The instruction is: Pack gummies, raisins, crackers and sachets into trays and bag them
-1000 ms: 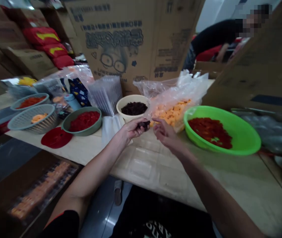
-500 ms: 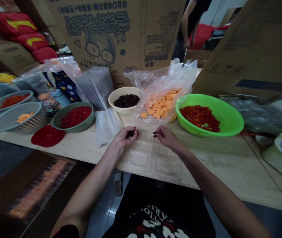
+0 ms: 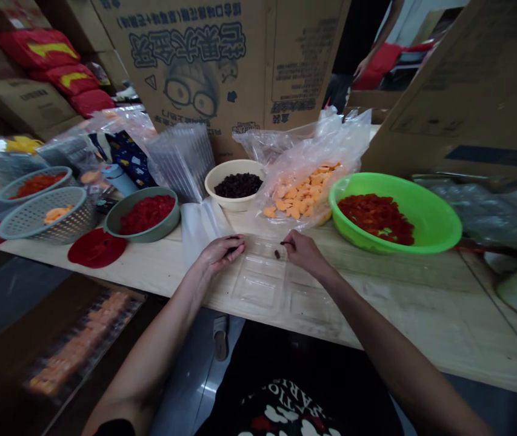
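My left hand (image 3: pixel 222 253) is curled closed around small dark brown pieces that show between the fingers, above the left edge of a clear plastic tray (image 3: pixel 258 289) with several compartments. At the tray's far right part, my right hand (image 3: pixel 303 251) pinches one dark piece (image 3: pixel 288 244) between thumb and fingertips. Another dark piece (image 3: pixel 277 254) lies just left of those fingertips, in or on the tray. Beyond the hands stands a cream bowl (image 3: pixel 211 189) of the same dark pieces. Beside it, a clear plastic bag (image 3: pixel 353 136) spills open around orange pieces (image 3: pixel 301 197).
A bright green basin (image 3: pixel 435 212) with red-orange pieces stands right. Leftward are a grey-green bowl (image 3: pixel 177 219) of red pieces, a red lid (image 3: pixel 97 248), a perforated basket (image 3: pixel 22 225) and stacked clear trays (image 3: pixel 183 160). Cardboard boxes (image 3: pixel 258 60) rise behind; another person (image 3: pixel 362 42) stands there.
A dark piece now lies by my right fingertips, and that hand pinches another. My left fingers have closed further over their pieces. The view has shifted slightly left.
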`<state>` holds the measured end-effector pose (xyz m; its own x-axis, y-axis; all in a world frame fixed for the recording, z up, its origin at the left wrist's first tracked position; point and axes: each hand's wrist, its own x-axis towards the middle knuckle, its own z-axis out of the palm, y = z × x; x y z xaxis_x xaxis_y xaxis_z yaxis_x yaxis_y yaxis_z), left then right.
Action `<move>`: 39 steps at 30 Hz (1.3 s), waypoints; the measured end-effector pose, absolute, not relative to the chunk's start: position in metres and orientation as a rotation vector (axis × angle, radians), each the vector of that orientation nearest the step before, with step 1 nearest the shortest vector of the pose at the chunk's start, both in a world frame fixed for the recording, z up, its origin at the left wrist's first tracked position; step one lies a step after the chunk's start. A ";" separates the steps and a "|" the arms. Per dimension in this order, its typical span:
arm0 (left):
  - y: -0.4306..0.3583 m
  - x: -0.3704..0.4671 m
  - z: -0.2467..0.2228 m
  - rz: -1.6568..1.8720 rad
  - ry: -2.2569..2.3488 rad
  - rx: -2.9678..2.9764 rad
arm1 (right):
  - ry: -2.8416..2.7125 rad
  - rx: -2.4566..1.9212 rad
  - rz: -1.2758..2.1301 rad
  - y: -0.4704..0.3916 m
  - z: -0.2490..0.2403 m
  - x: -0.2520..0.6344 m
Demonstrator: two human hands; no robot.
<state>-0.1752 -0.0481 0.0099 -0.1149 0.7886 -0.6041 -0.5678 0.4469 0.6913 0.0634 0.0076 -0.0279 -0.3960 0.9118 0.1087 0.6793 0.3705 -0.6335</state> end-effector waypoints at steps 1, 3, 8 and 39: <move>-0.047 -0.172 0.009 1.153 1.229 0.275 | -2.220 -1.337 0.695 0.009 -0.027 0.063; -0.044 -0.165 0.006 1.115 1.274 0.447 | -2.276 -1.300 0.666 0.009 -0.025 0.062; -0.032 -0.152 -0.002 0.908 1.369 1.065 | -2.460 -1.297 0.560 -0.001 -0.026 0.063; -0.016 -0.146 -0.005 0.510 1.466 1.906 | -2.347 -1.334 0.489 -0.029 -0.027 0.117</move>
